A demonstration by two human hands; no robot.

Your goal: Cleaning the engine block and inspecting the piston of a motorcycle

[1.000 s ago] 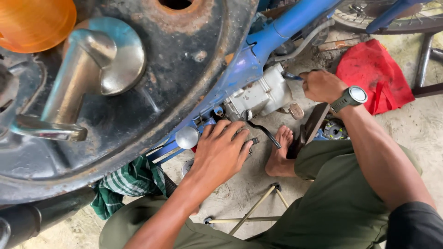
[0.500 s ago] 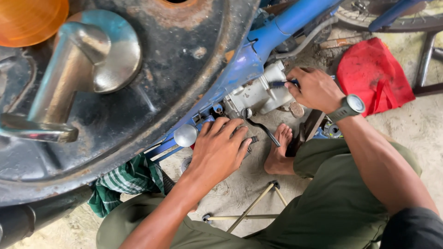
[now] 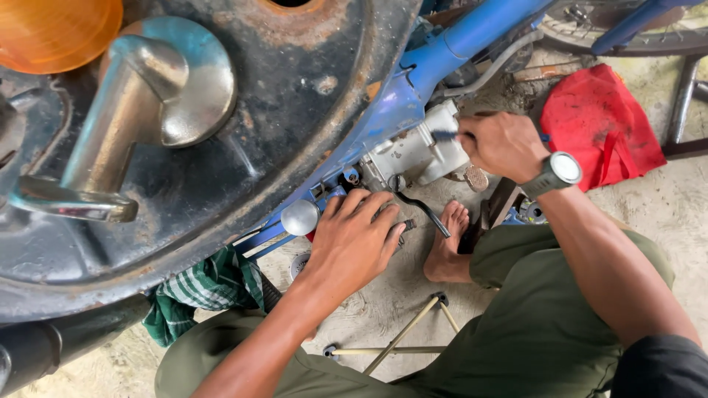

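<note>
Right hand [image 3: 504, 144], a second ago drawn back from the grey engine casing [image 3: 417, 151], now set against its right side, fist clenched round a slim tool handle [image 3: 445, 135]; work on the casing looks resumed. Left hand [image 3: 358, 239] unmoved below the casing, palm down, fingers spread on the blue frame [image 3: 398, 99], grasping nothing visible.

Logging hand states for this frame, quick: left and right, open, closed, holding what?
Left hand: open, fingers spread, palm pressed flat beside the chrome knob, holding nothing.
Right hand: closed around a thin tool set against the grey engine casing.
</note>
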